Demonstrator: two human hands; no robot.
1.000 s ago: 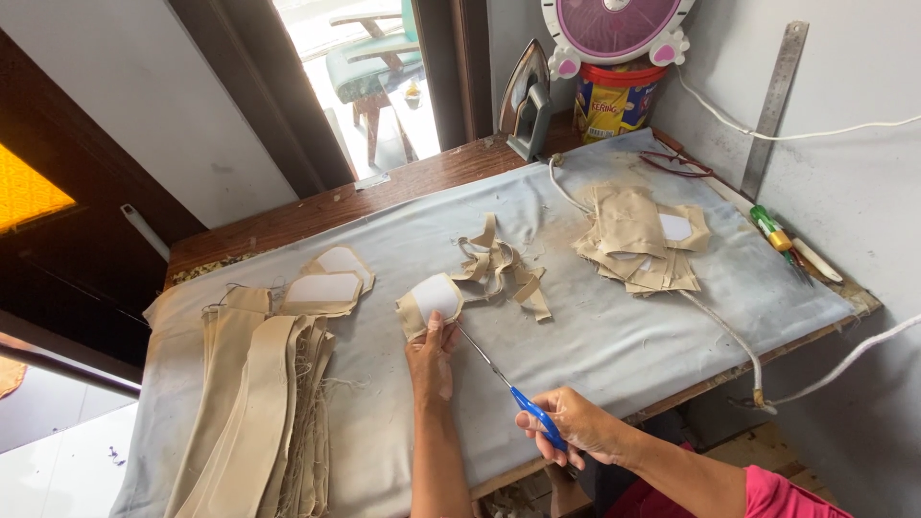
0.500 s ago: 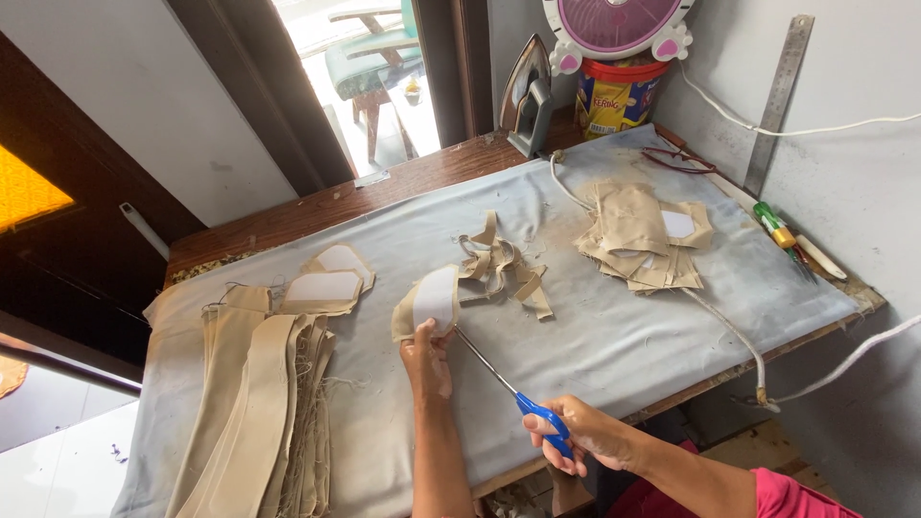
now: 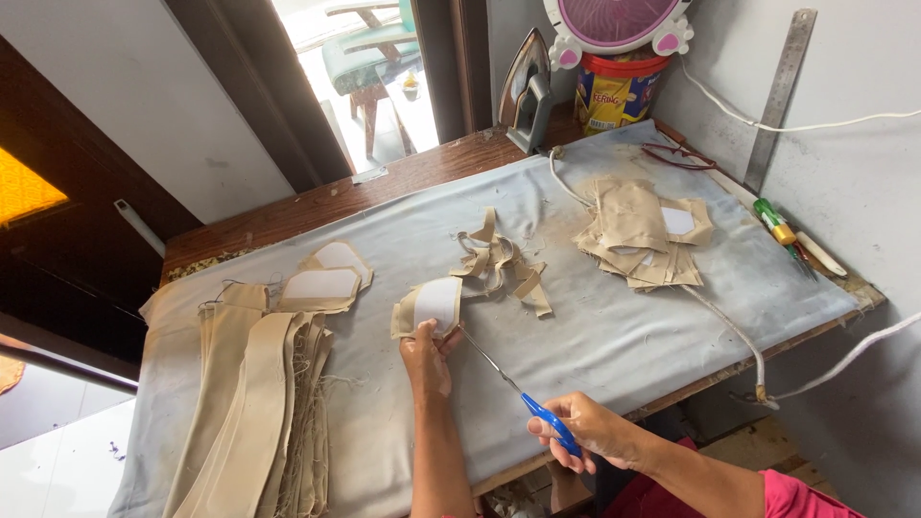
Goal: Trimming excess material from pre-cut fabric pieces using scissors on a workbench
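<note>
A: Blue-handled scissors (image 3: 518,391) nearest the camera. Right hand (image 3: 587,429), fingers closed through the handles, blades pointing up-left to the beige fabric piece (image 3: 429,307).

B: Left hand?

A: Left hand (image 3: 425,353) pins that piece to the counter (image 3: 614,336), fingers pressed onto its lower edge. Piece is beige cloth with a white curved liner on top, lying near the middle of the grey cover. Blade tips meet its right edge; I can't tell if the blades are open.

B: Progress?

A: Judging by layout: two trimmed pieces (image 3: 324,278) with white liners lie just beyond and left of the hand, so I'd call those done. Pile of offcut strips (image 3: 501,261) just beyond the piece, right of it. Further right, a stack of untrimmed squares (image 3: 641,235), some with liners showing. Looks like more left than finished, roughly early stage.

B: Anything else on the counter?

A: Long beige strips (image 3: 254,393) stacked at the near left, frayed edges. Far edge: an iron (image 3: 527,91) standing upright, cord running across the cover. Steel ruler (image 3: 777,96) leaning on the wall, screwdriver (image 3: 779,225) at the right edge.
</note>
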